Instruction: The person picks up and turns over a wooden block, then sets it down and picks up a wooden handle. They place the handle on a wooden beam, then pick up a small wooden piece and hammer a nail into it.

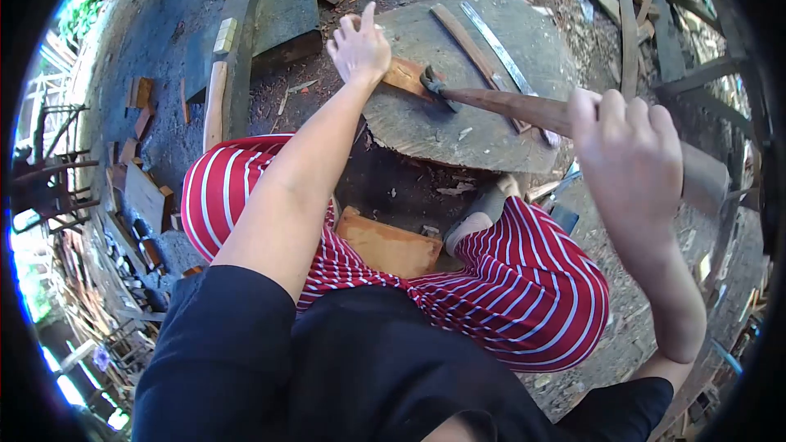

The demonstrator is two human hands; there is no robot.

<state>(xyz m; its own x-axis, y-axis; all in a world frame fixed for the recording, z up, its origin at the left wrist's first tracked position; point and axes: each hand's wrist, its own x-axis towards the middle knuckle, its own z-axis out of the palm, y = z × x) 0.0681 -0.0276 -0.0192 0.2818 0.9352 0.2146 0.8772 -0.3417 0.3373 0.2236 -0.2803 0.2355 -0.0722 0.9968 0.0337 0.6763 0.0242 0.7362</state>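
Note:
My left hand point(360, 51) is at the near-left edge of a round wooden chopping block point(499, 33), gripping the end of a short brown piece of wood point(405, 76), with one finger raised. My right hand point(630, 155), slightly blurred, is wrapped around the thick wooden handle of an adze point(516, 106). The adze's dark metal head rests against the right end of the wood piece. Beyond it on the block lie a narrow wooden strip point(468, 42) and a long metal ruler point(499, 49), side by side.
Between my legs stands a light wooden board point(389, 244). A dark slab point(286, 16) and a pale round stick point(215, 102) are to the left. Wood offcuts point(147, 196) litter the ground there, and long planks point(630, 33) are piled at the upper right.

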